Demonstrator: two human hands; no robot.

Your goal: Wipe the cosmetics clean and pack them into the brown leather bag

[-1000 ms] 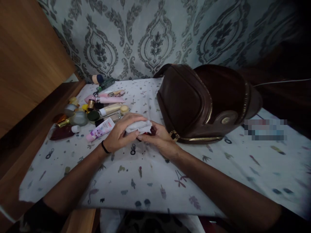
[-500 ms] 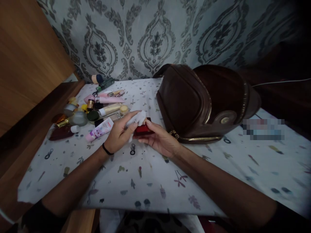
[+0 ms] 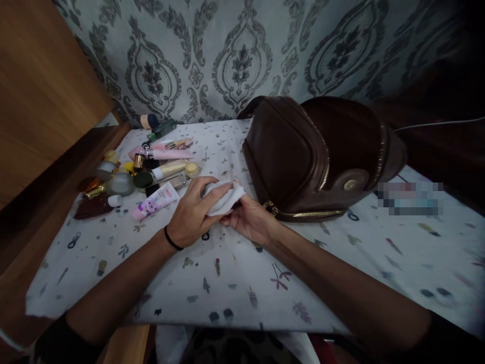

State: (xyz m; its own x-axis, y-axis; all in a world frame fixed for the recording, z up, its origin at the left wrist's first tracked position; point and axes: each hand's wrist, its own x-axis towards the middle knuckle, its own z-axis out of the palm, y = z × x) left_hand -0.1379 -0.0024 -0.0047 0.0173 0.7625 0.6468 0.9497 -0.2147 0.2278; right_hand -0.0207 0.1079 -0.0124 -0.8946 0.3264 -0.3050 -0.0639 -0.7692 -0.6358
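My left hand (image 3: pixel 191 215), a black band at its wrist, is closed on a white cloth (image 3: pixel 225 199) and presses it over a small dark red case (image 3: pixel 237 205). Only a dark sliver of the case shows under the cloth. From the other side my right hand (image 3: pixel 253 220) grips the case between thumb and fingers. Left of my hands lies a white and purple tube (image 3: pixel 156 201), and behind it a round cream-coloured jar (image 3: pixel 191 169).
A brown leather bag (image 3: pixel 288 156) with gold zips lies just right of my hands. Several jars, bottles and tubes, among them a dark red bottle (image 3: pixel 92 207), cluster at the left. A patterned white cloth (image 3: pixel 182 298) covers the table. A wooden panel (image 3: pixel 49 76) rises at the left.
My left hand has moved right with the white cloth, which now covers most of the red case. The right hand still holds the case in nearly the same place.
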